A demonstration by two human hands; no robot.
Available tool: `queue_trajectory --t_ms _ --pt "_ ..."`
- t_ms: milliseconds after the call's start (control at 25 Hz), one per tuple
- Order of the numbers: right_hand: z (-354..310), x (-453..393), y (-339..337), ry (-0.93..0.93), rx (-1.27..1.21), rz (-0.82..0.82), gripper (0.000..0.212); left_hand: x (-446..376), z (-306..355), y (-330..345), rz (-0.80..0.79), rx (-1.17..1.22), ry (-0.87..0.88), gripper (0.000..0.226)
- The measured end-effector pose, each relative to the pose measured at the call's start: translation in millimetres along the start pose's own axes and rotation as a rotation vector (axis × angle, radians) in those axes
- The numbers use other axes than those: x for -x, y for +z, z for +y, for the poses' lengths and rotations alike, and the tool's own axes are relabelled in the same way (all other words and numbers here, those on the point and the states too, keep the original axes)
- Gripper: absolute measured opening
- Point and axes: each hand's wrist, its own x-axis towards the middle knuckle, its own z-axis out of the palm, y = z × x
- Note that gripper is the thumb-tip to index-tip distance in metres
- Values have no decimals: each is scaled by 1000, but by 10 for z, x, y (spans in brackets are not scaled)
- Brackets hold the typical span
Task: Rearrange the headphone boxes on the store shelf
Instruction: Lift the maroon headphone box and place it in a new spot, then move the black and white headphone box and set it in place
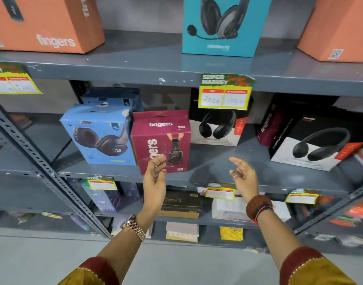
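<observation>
A maroon "fingers" headphone box [162, 136] stands upright on the middle grey shelf [207, 161], close beside a light blue headphone box [98, 134] on its left. My left hand [154, 177] is raised in front of the maroon box's lower left corner, fingers apart, holding nothing. My right hand [243, 177] hovers to the right of that box, palm turned inward, fingers spread and empty. A black-and-white headphone box [217, 128] stands further back on the right, and a similar one [312, 145] sits tilted at the far right.
On the upper shelf stand a teal headset box [221, 27] and orange boxes [45, 23] at both ends. Yellow price tags [224, 93] hang from the shelf edges. A slotted metal upright [42, 161] runs diagonally at left. Lower shelves hold assorted small boxes.
</observation>
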Motion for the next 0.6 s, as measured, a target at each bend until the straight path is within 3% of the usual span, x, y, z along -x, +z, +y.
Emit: queue_trajectory --t_ms 360,600 --pt "786 -347 -2418 39 -7 262 41 460 -4 2331 -291 49 -73 39" --pt "805 -879 -3289 124 -114 305 57 229 122 3511 -455 -76 -121 43"
